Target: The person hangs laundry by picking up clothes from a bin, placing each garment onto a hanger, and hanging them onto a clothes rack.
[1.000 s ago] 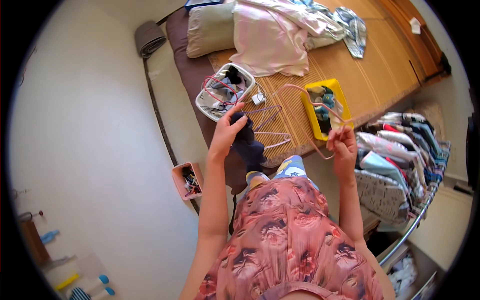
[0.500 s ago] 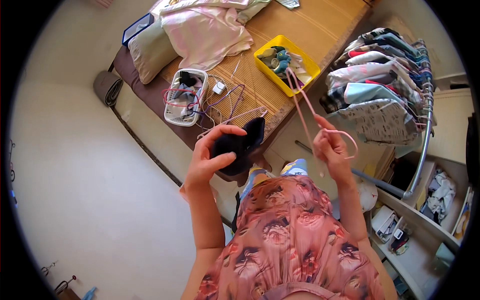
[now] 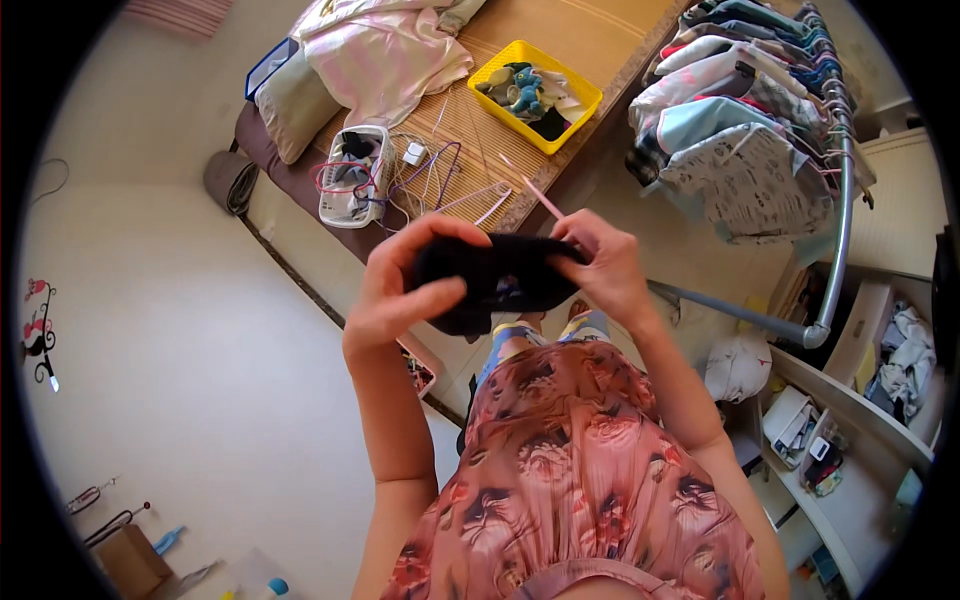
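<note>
Both hands hold a black garment at picture centre.

The left hand is closed around the left end of the black garment, thumb under and fingers over; the right hand pinches its right end together with a thin pink hanger that slants toward 11 o'clock. At 12 o'clock a yellow rectangular basket of small clothes sits on the straw mat; at 11 o'clock a white oblong basket holds coloured wire hangers. At 2 o'clock, clothes hang on a rail.
</note>
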Demonstrator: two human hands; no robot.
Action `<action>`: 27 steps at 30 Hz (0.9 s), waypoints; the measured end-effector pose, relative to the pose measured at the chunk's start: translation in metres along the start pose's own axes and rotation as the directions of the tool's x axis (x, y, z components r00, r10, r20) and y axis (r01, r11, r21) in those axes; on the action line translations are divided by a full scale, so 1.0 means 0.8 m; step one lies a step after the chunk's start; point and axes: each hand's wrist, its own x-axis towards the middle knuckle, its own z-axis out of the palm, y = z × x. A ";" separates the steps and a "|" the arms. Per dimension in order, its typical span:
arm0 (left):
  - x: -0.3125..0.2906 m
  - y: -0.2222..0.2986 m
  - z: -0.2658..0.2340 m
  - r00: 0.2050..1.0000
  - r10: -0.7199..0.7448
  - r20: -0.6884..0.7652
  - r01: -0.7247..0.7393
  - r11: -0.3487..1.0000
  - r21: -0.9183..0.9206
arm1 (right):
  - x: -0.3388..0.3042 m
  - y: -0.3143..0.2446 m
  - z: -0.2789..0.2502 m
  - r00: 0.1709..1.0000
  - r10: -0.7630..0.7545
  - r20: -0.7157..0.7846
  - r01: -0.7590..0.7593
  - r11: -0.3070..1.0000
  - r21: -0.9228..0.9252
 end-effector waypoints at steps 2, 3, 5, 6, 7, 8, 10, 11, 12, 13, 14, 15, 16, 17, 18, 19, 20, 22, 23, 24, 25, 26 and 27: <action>0.008 -0.022 0.002 0.985 -0.003 -0.172 0.043 0.972 0.229 | -0.002 -0.003 -0.026 0.995 0.007 -0.097 0.006 0.991 0.134; 0.006 -0.036 0.002 0.985 -0.001 -0.175 0.042 0.972 0.230 | -0.006 -0.007 -0.038 0.981 0.030 -0.190 0.022 0.965 0.262; 0.011 -0.063 0.003 0.969 -0.047 -0.244 0.186 0.785 0.591 | -0.016 -0.013 -0.060 0.972 0.010 -0.233 0.032 0.983 0.179; 0.012 -0.077 0.007 0.970 -0.019 -0.241 0.168 0.770 0.615 | -0.020 -0.016 -0.068 0.964 -0.013 -0.264 0.040 0.995 0.097; 0.017 -0.080 0.017 0.974 -0.016 -0.226 0.155 0.773 0.615 | -0.025 -0.019 -0.073 0.961 -0.012 -0.278 0.038 0.995 0.089; 0.021 -0.083 0.029 0.969 0.082 -0.233 0.127 0.644 0.754 | -0.029 -0.022 -0.076 0.961 -0.007 -0.277 0.041 0.992 0.116; 0.030 -0.093 0.045 0.917 0.364 -0.163 0.011 0.386 0.923 | -0.037 -0.029 -0.080 0.957 -0.006 -0.289 0.046 0.990 0.134; 0.033 -0.094 0.050 0.916 0.370 -0.153 -0.003 0.389 0.921 | -0.040 -0.033 -0.080 0.953 -0.017 -0.302 0.043 0.996 0.080; 0.036 -0.095 0.054 0.933 0.319 -0.165 0.037 0.371 0.928 | -0.042 -0.036 -0.080 0.949 -0.028 -0.315 0.038 0.999 0.026; 0.039 -0.095 0.057 0.947 0.268 -0.177 0.075 0.351 0.933 | -0.044 -0.035 -0.084 0.945 -0.032 -0.325 0.038 0.999 0.014; 0.041 -0.098 0.057 0.952 0.242 -0.185 0.084 0.376 0.923 | -0.047 -0.029 -0.088 0.943 -0.027 -0.332 0.030 1.000 0.004; 0.044 -0.101 0.054 0.953 0.248 -0.177 0.071 0.382 0.921 | -0.049 -0.023 -0.092 0.941 -0.023 -0.338 0.022 1.000 -0.005; 0.047 -0.103 0.049 0.958 0.251 -0.140 0.013 0.448 0.894 | -0.051 -0.017 -0.093 0.937 -0.024 -0.347 0.021 1.000 -0.012; 0.050 -0.102 0.047 0.961 0.257 -0.104 -0.043 0.511 0.859 | -0.052 -0.011 -0.093 0.928 0.005 -0.372 0.018 0.998 0.060; 0.054 -0.099 0.046 0.961 0.259 -0.096 -0.053 0.513 0.857 | -0.054 -0.005 -0.094 0.919 0.036 -0.393 0.019 0.991 0.134; 0.061 -0.086 0.050 0.982 0.153 -0.112 -0.024 0.686 0.727 | -0.059 0.007 -0.098 0.912 0.040 -0.408 0.014 0.992 0.129; 0.065 -0.077 0.051 0.993 0.044 -0.113 0.028 0.822 0.569 | -0.063 0.016 -0.100 0.908 0.018 -0.418 0.011 0.998 0.067; 0.075 -0.072 0.050 0.988 0.122 -0.092 -0.046 0.814 0.578 | -0.069 0.018 -0.099 0.901 -0.004 -0.434 0.007 1.000 0.005; 0.080 -0.069 0.050 0.977 0.197 -0.079 -0.114 0.802 0.586 | -0.074 0.012 -0.098 0.922 0.022 -0.386 -0.030 0.999 -0.013; 0.084 -0.061 0.053 0.964 0.255 -0.069 -0.156 0.759 0.633 | -0.075 0.009 -0.096 0.940 0.051 -0.338 -0.065 0.997 -0.031; 0.090 -0.056 0.059 0.965 0.257 -0.052 -0.167 0.756 0.633 | -0.076 0.012 -0.094 0.934 0.053 -0.354 -0.068 0.997 -0.029; 0.094 -0.052 0.064 0.951 0.308 -0.022 -0.205 0.683 0.701 | -0.075 0.017 -0.090 0.914 -0.045 -0.403 0.041 0.999 -0.020; 0.098 -0.047 0.070 0.934 0.357 0.013 -0.240 0.602 0.762 | -0.074 0.019 -0.087 0.880 -0.141 -0.453 0.150 0.989 -0.017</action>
